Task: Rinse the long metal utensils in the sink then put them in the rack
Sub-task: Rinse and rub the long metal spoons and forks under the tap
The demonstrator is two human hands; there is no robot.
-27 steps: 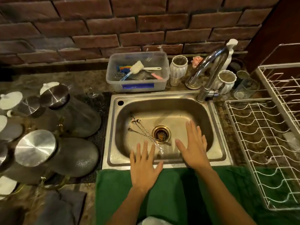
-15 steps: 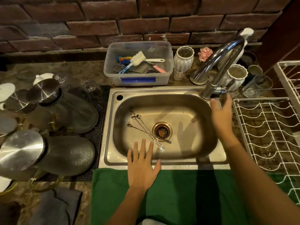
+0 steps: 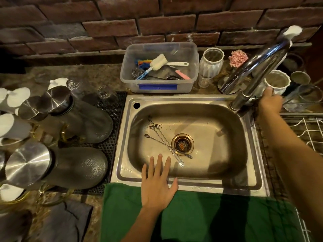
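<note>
- The sink (image 3: 251, 182) looks dry — no water runs from the faucet (image 3: 251, 74).
- The wire rack (image 3: 312, 135) shows no spoons.
- Right hand (image 3: 270, 103) is by the faucet; its fingers are hidden.
- Left hand (image 3: 158, 182) lies flat, fingers spread, holding nothing.
- The long spoons (image 3: 166, 145) lie unwashed beside the drain (image 3: 182, 144) — everything is left to do.

I see a dim, warm-toned scene lit from overhead, with glare streaking the faucet (image 3: 258, 67) and the steel lids (image 3: 26, 165) at left. My right arm (image 3: 288, 154) throws a soft shadow into the sink (image 3: 218, 137) basin. The wide lens bows the brick wall (image 3: 157, 23) and stretches the corners; the far edges look soft and grainy
</note>
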